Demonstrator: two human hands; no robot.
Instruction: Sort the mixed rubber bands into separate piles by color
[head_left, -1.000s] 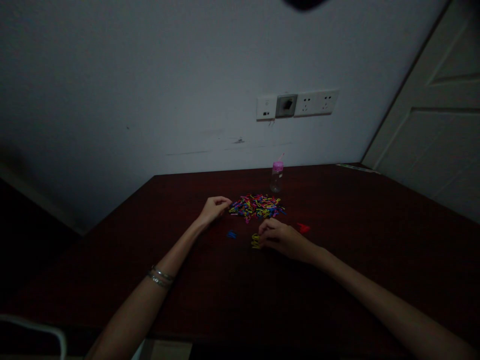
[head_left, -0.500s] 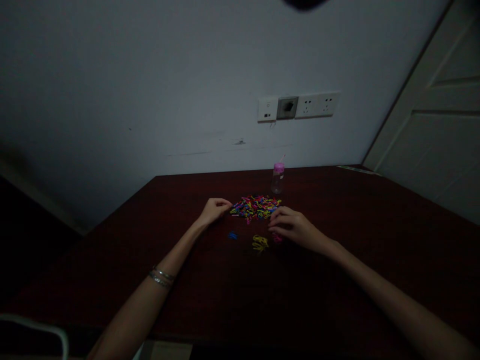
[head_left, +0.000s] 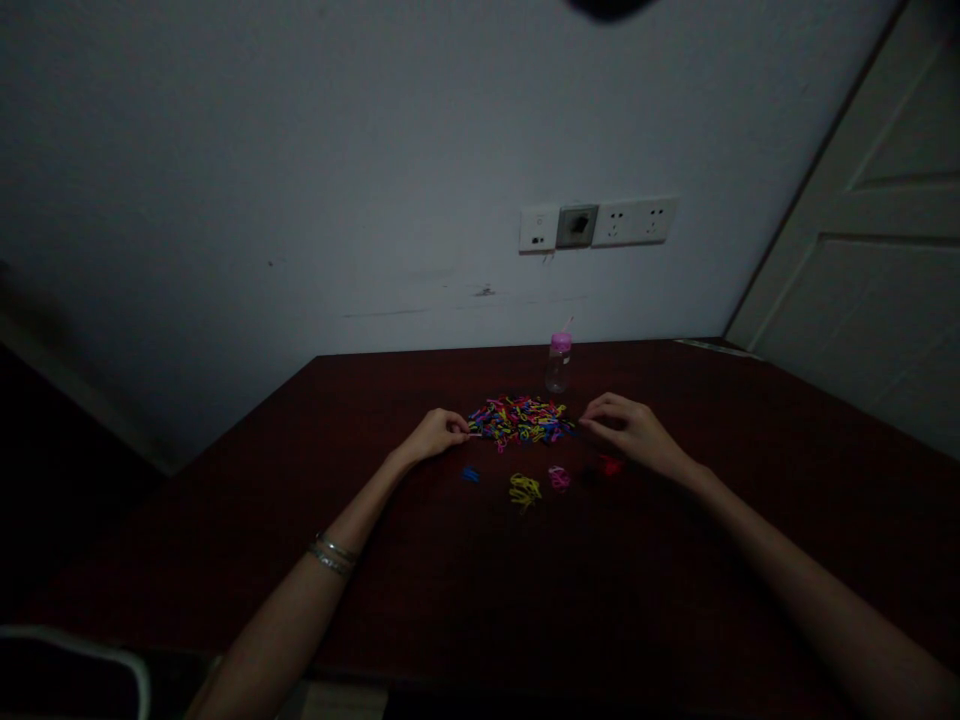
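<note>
The left hand [head_left: 435,433] is placed at the left edge of the pile of small coloured pieces [head_left: 521,420], with the thumb and the forefinger brought close together; beside their tips a pale thin piece [head_left: 475,435] is seen, but whether it is gripped cannot be told. The right hand [head_left: 634,432] is held at the right side of the same pile, with its fingers bent and its fingertips directed to the pieces; whether the tips are closed on something cannot be told, because the light is weak. Below the right hand a red group [head_left: 610,466] is seen on the dark table [head_left: 420,560]. Farther to the left, in front of the pile, a pink group [head_left: 559,479], a yellow group [head_left: 525,490] and a blue group [head_left: 470,474] are laid, each apart from the others. On the left wrist, silvery bracelets [head_left: 332,556] are worn. Behind the pile a clear bottle [head_left: 557,372] with a pink lid [head_left: 561,342] is stood upright. Farther back, socket plates [head_left: 630,222] are fixed on the pale wall [head_left: 375,180], and at the right a panelled door [head_left: 885,290] is seen.
</note>
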